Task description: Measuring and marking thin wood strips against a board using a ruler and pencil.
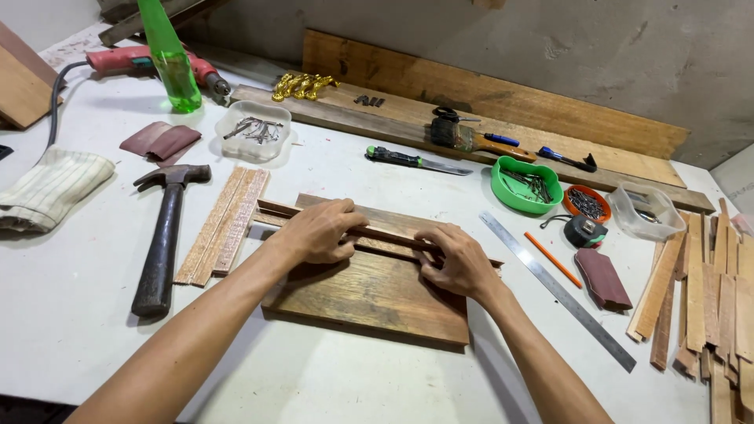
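My left hand (318, 230) and my right hand (459, 259) both rest on thin wooden strips (385, 235) that lie across the top of a dark wooden board (369, 294), which sits flat on the white table (71, 314) right in front of me. The fingers of each hand are curled down over the strips, pinching and pressing them against the board; the left hand is near their left part, the right hand near their right end. Just left of the board lie a few paler slats (224, 224) side by side, and beyond them a hammer (163, 243) with its head pointing away from me. To the right of the board a steel ruler (554, 286) lies at a slant, with an orange pencil (552, 259) and a piece of dark red sandpaper (603, 279) beside it. Further right is a heap of wood offcuts (707, 298). Behind the board sit a green bowl (526, 187) of nails and a knife (416, 161).
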